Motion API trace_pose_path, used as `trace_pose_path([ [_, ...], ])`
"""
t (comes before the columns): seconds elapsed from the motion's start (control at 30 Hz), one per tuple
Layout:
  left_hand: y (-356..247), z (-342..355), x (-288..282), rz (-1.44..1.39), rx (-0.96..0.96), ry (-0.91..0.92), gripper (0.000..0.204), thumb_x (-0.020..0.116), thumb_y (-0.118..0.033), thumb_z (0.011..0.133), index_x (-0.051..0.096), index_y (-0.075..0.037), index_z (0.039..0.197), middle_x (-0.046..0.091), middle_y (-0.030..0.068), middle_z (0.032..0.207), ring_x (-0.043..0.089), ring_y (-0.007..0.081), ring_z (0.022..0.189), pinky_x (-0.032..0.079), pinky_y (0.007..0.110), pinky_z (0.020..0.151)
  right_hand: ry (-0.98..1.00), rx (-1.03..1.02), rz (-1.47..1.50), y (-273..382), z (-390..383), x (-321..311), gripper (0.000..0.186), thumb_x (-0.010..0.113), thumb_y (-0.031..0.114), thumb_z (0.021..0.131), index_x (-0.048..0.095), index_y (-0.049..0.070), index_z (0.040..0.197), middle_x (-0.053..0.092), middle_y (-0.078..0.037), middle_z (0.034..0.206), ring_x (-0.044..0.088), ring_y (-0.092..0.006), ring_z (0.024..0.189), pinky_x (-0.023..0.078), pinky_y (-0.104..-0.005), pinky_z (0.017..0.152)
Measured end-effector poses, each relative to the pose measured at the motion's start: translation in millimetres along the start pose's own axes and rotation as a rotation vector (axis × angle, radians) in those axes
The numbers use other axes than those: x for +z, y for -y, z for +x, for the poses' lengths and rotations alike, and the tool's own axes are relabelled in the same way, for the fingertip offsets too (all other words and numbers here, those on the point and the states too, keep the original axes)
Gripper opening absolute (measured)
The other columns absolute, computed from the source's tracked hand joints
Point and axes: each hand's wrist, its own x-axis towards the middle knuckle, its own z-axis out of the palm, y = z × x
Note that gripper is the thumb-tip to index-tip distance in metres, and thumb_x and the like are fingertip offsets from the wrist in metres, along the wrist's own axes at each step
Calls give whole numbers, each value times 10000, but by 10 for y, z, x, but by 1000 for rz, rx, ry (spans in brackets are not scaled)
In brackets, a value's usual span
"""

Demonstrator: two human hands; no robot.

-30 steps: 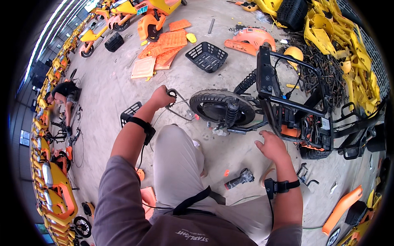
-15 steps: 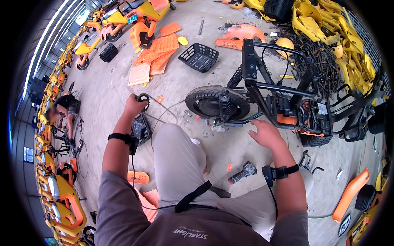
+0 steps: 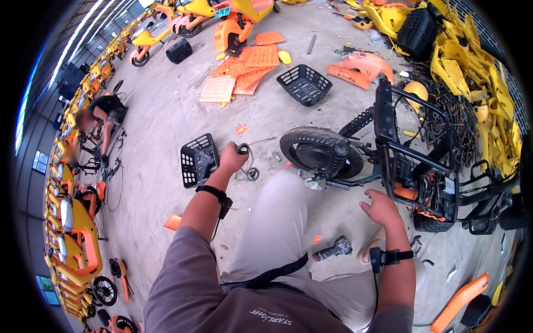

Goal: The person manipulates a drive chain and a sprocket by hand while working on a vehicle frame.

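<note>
Left of the wheel point(image 3: 312, 156), the chain point(image 3: 250, 157) hangs gripped in the fingers of the left hand point(image 3: 234, 158). A loose pinch could drop it; dangling links could snag the basket point(image 3: 187, 166) farther left of the wheel. The right hand point(image 3: 383, 206), fingers parted, seemingly empty, hovers to the wheel's near right.

One left hand point(image 3: 233, 159) and one right hand point(image 3: 383, 207); two wrist straps point(image 3: 398, 256). One chain point(image 3: 251, 159), at least one toothed sprocket point(image 3: 253, 174). One stripped frame point(image 3: 413, 154), two spring shock absorbers point(image 3: 338, 159). At least three black baskets point(image 3: 305, 99), at least one power tool point(image 3: 333, 249), at least one co-worker point(image 3: 113, 109). Parked scooters point(image 3: 75, 236) too many to tally.
</note>
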Motion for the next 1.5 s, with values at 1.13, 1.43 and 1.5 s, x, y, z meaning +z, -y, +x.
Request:
trace_pose_path([
  [1.13,-631,1,259,-169,97,39,437,821,-206,743,510,-20,987,674,196,891,670,324,842,514,415,751,-9,-22,38,-23,-64,-30,467,690,323,882,606,51,1252,640,-173,1234,601,-358,1154,486,-439,970],
  [1.43,-604,104,319,-98,176,7,435,818,-204,727,511,-38,987,667,196,885,661,362,863,505,434,745,-13,-39,23,-88,-103,39,461,690,323,880,610,49,1243,647,-180,1221,609,-366,1138,489,-436,964],
  [1.5,-576,147,305,-67,148,-30,430,814,-206,730,511,-37,983,667,199,885,657,377,871,503,441,740,-17,-39,23,-96,-110,42,461,690,322,880,610,48,1242,648,-181,1217,611,-367,1133,490,-437,962],
])
